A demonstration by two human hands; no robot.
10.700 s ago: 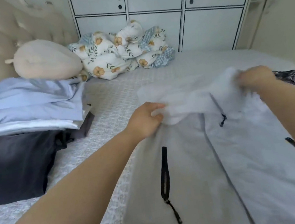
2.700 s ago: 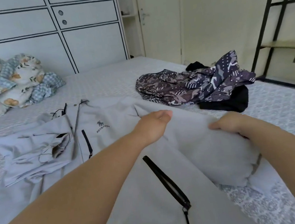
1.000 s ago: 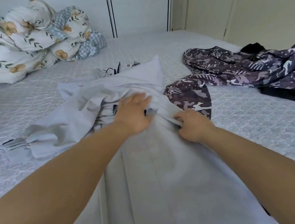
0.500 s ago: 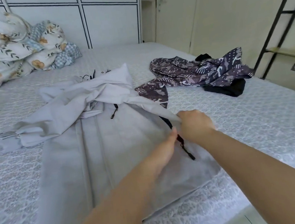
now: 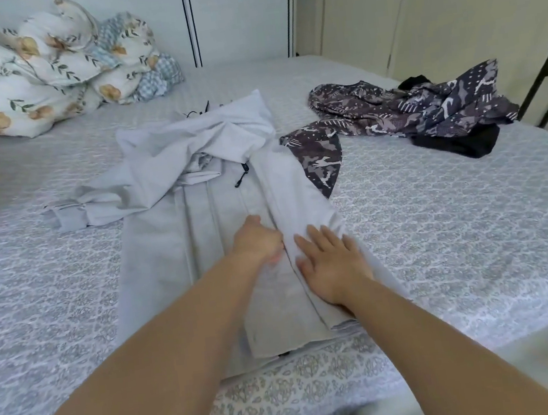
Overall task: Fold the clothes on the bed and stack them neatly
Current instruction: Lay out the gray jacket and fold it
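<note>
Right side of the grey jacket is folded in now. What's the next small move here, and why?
Probably fold the loose sleeve in over the body. The right hand lies flat on the grey jacket, pressing the folded-in right edge, and the left hand is curled at that fold's edge, so that side looks settled. The sleeve sprawls out to the left on the bed, unfolded.

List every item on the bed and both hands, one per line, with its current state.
Grey jacket: laid flat, right side folded inward, left sleeve bunched out to the left.
Patterned garment: crumpled, unfolded.
Black garment: crumpled under the patterned one.
Floral quilt: heaped at the bed's head.
Left hand: fingers curled, grip on a jacket fold.
Right hand: fingers straight, pressing the folded side flat.
</note>
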